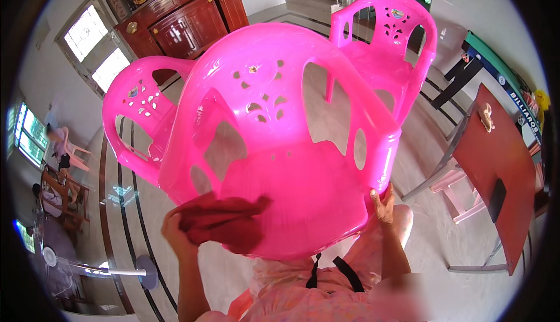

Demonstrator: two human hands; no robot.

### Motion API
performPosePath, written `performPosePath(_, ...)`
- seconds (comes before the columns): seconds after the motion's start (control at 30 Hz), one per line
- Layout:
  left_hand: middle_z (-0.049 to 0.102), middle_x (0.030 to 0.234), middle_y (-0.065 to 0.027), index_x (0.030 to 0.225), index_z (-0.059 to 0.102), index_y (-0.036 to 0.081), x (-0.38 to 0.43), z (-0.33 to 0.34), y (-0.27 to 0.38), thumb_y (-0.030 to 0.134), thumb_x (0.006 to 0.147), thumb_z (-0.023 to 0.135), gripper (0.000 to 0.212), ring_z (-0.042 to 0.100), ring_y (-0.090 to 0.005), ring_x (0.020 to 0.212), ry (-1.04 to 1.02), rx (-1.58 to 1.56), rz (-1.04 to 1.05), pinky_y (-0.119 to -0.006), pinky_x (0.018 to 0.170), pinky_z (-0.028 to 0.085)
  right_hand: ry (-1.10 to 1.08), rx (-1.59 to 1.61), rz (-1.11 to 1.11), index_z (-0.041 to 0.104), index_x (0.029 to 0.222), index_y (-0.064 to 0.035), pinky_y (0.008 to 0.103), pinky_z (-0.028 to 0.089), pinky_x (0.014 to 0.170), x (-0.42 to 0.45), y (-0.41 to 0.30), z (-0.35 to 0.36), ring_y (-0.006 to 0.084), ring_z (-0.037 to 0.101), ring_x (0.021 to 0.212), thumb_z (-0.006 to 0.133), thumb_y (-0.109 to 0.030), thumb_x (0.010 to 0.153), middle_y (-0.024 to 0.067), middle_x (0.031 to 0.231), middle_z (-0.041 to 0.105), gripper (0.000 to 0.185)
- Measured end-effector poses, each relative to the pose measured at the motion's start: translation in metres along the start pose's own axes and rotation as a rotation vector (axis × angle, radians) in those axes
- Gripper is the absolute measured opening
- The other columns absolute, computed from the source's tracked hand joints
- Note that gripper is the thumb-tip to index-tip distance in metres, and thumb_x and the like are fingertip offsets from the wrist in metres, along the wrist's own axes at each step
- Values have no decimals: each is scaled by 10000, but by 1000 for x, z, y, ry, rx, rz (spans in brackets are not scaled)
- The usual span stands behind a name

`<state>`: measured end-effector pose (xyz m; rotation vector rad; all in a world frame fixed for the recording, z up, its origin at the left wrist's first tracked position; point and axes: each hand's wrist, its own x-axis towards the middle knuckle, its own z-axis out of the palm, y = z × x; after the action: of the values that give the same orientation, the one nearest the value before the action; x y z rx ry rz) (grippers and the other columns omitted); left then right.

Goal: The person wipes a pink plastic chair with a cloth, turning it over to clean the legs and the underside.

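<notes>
A pink plastic armchair (284, 190) stands right before me, its seat towards me and its backrest with cut-out patterns on the far side. My left hand (180, 230) holds a dark red cloth (223, 221) at the left front part of the seat; the cloth is slightly blurred. On the right, my right hand (383, 204) grips the chair's front post below the armrest, with the thumb on the near side.
Matching pink armchairs stand behind at left (144, 99) and right (393, 46). A red-brown folding table (494, 155) is at right, near a toy billiards table (503, 75). A standing fan (109, 271) is at lower left. People sit at far left.
</notes>
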<state>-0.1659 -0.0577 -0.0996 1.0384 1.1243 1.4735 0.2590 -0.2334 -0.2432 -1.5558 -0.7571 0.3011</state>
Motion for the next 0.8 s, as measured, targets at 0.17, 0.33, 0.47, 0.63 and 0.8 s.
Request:
performPosePath(0.17,544,934,-97,1064,488,-10,10,-49,-14,255,853,456,340,557,-200,799,211,38,46,-302,703,469,15,-31,16,472,1043,41,330,459,679,0,-4,2,209,577,747,657,-430,729,148,813,600,595)
performPosePath(0.33,498,1032,-70,1209,413,12,27,-71,-75,425,860,486,546,482,-161,909,-180,334,17,-302,804,403,17,-75,29,485,997,44,344,470,646,1,-11,0,222,591,702,665,-451,714,154,766,605,598)
performPosePath(0.47,556,950,-64,1106,504,-21,41,-52,-83,312,801,599,461,509,-162,845,-196,407,26,-296,761,408,13,-45,47,493,986,52,300,464,521,1,-23,0,173,582,609,704,-392,697,148,737,593,570)
performPosePath(0.63,611,784,-74,923,602,-48,62,-44,-85,207,740,655,318,544,-161,748,-109,551,126,-309,697,430,13,132,79,487,997,61,252,425,418,3,-13,-2,121,545,524,736,-330,682,107,743,588,561)
performPosePath(0.8,630,803,-107,871,606,-56,64,-5,-59,198,712,672,306,556,-176,736,-114,635,226,-314,680,436,15,117,213,493,1043,41,287,443,740,10,5,-15,137,529,795,743,-306,670,77,844,588,567)
